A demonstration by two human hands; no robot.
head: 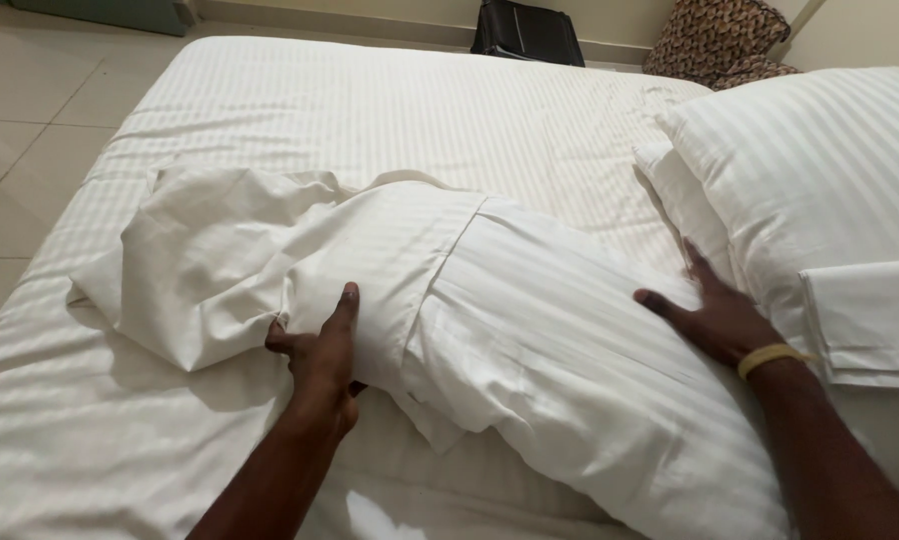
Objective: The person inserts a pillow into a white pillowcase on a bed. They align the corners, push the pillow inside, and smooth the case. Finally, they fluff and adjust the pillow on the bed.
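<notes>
1. Left hand (320, 350) is grabbing the loose pillowcase (270, 250) bunched mid-bed.
2. Right hand (715, 318) lies flat and open on the striped pillow (570, 350), near right.
3. Stacked pillows (820, 170) sit far right on the bed (370, 100).

Layout on the white striped-cotton bed sheet (300, 90): the long white striped pillow (570, 350) lies between the left hand (320, 350) and the right hand (715, 320), and the loose white cotton pillowcase (220, 260) is bunched to the left of the left hand, running on over the pillow's near end. To the right of the right hand, touching it, a second plump white striped pillow (810, 170) rests on the bed, with a folded white cloth (870, 320) lying on it just beyond the right wrist. Well behind both hands, past the far edge of the bed, a black rectangular bag (530, 30) stands on the floor, left of a brown patterned fabric cushion (720, 40).
</notes>
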